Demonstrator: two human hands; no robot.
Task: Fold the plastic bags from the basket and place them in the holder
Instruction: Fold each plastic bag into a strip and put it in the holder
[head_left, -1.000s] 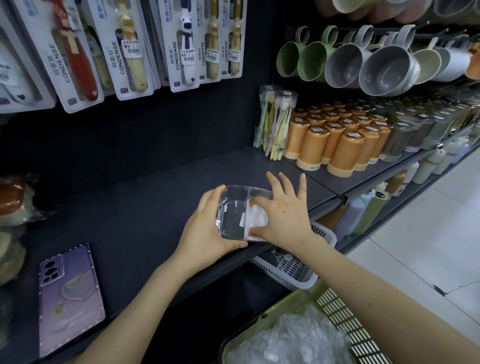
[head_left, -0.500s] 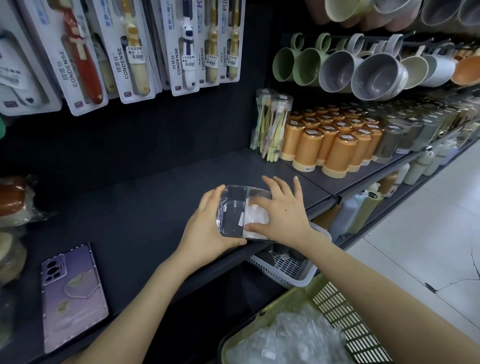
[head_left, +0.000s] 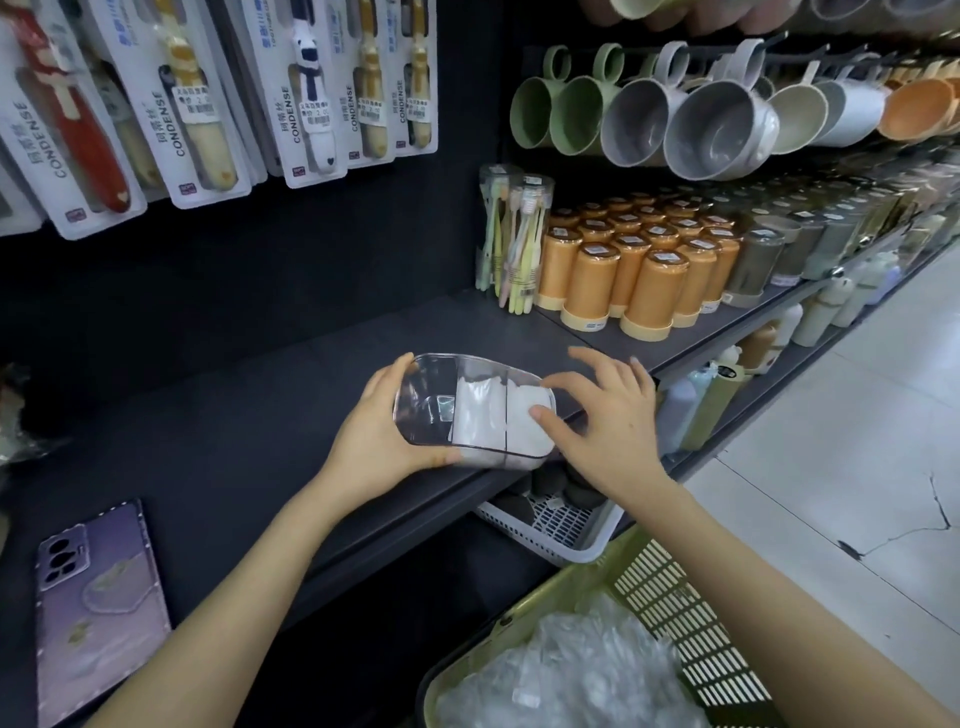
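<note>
While the dark shelf (head_left: 218, 431) runs across the middle of the view, a purple phone (head_left: 98, 613) lies flat at its left end, near the front edge. Right of the phone and well apart from it, the left hand (head_left: 384, 441) grips the clear holder (head_left: 467, 410) by its left end, thumb under the front edge and fingers curled over the far rim, so the holder sits just above the shelf's front lip. Inside the holder, folded white plastic bags (head_left: 498, 415) fill its right portion, while its left portion looks bare. Right of the holder, the right hand (head_left: 602, 421) has its fingers spread wide and holds nothing; its thumb touches the holder's right end. On the shelf's far right stand orange canisters (head_left: 639, 270), with mugs (head_left: 675, 119) hanging above them. Below the shelf's front edge, toward the right, a yellow-green basket (head_left: 654, 582) holds a heap of crumpled clear bags (head_left: 571, 675).
</note>
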